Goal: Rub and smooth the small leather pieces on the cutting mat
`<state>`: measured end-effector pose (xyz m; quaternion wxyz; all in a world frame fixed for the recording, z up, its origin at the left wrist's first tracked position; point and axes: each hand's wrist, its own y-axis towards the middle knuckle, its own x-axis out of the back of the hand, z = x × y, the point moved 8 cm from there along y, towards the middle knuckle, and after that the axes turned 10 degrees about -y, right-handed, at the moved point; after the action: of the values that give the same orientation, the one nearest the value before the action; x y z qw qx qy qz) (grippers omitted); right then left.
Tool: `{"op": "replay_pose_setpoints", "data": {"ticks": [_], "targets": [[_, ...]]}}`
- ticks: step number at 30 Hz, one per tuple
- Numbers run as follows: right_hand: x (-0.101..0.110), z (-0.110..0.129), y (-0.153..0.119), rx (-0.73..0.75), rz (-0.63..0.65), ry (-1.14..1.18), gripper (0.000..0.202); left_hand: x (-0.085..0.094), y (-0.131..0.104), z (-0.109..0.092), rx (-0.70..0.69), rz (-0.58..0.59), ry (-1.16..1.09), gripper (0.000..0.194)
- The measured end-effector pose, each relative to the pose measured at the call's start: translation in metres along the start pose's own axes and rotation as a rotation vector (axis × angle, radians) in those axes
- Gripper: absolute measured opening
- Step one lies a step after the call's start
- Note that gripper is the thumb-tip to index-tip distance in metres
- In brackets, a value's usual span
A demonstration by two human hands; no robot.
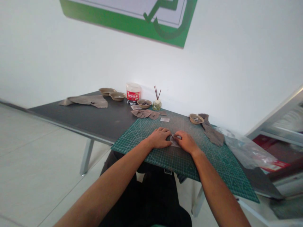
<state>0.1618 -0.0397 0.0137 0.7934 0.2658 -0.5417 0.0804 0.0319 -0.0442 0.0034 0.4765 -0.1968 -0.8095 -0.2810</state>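
One small pale sheet (pixel 175 143) lies on the green mat (pixel 133 135) between left hand (pixel 160 138), palm-down and loosely spread, and right hand (pixel 186 142), curled at the sheet's right edge, pinch unclear.

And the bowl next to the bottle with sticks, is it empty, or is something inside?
Not empty: small dark pieces show inside the bowl. What they are, I cannot tell.

- cutting mat (pixel 220 167) is showing a pale grid over green;
- tub (pixel 133 93) behind the mat is wearing white and red;
- table (pixel 113 121) under the mat is showing dark grey
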Motion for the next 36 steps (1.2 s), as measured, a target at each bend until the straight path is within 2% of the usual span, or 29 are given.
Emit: {"op": "replay_pose_setpoints", "data": {"ticks": [2, 4, 7, 9, 12, 16, 19, 22, 26, 29, 32, 36], "targets": [[0.006, -0.011, 0.0, -0.052, -0.037, -0.041, 0.013, 0.0, 0.0, 0.0, -0.004, -0.002, 0.002, 0.046], [0.01, -0.016, -0.006, -0.05, -0.009, -0.029, 0.014, 0.001, 0.0, 0.0, -0.003, -0.005, 0.004, 0.046], [0.006, -0.008, -0.019, 0.02, 0.107, 0.052, 0.016, 0.001, -0.001, 0.0, 0.002, -0.006, 0.004, 0.046], [0.001, 0.001, -0.021, 0.057, 0.131, 0.095, 0.017, 0.002, -0.001, -0.001, 0.003, -0.004, 0.002, 0.045], [-0.002, 0.007, -0.01, 0.051, 0.066, 0.067, 0.017, 0.001, -0.001, -0.001, 0.001, 0.0, 0.001, 0.044], [0.005, -0.005, -0.001, -0.028, -0.012, -0.02, 0.016, 0.001, -0.001, -0.001, -0.003, 0.003, 0.0, 0.046], [0.008, -0.01, -0.012, -0.021, 0.062, 0.027, 0.017, 0.001, -0.001, -0.001, 0.004, 0.0, 0.001, 0.046], [0.003, -0.002, -0.023, 0.039, 0.143, 0.116, 0.019, 0.002, -0.001, -0.002, 0.01, 0.0, 0.001, 0.046], [-0.003, 0.006, -0.012, 0.042, 0.074, 0.089, 0.019, 0.002, -0.001, -0.001, 0.014, 0.005, -0.005, 0.045], [0.0, -0.002, 0.0, -0.019, 0.002, -0.006, 0.017, 0.002, -0.001, -0.001, 0.012, 0.008, -0.007, 0.044], [0.011, -0.015, -0.005, -0.063, -0.031, -0.042, 0.017, 0.002, -0.001, -0.001, 0.01, 0.005, -0.007, 0.044], [0.011, -0.01, -0.024, 0.007, 0.118, 0.086, 0.017, 0.003, -0.001, -0.001, 0.018, -0.007, -0.004, 0.047]]}}
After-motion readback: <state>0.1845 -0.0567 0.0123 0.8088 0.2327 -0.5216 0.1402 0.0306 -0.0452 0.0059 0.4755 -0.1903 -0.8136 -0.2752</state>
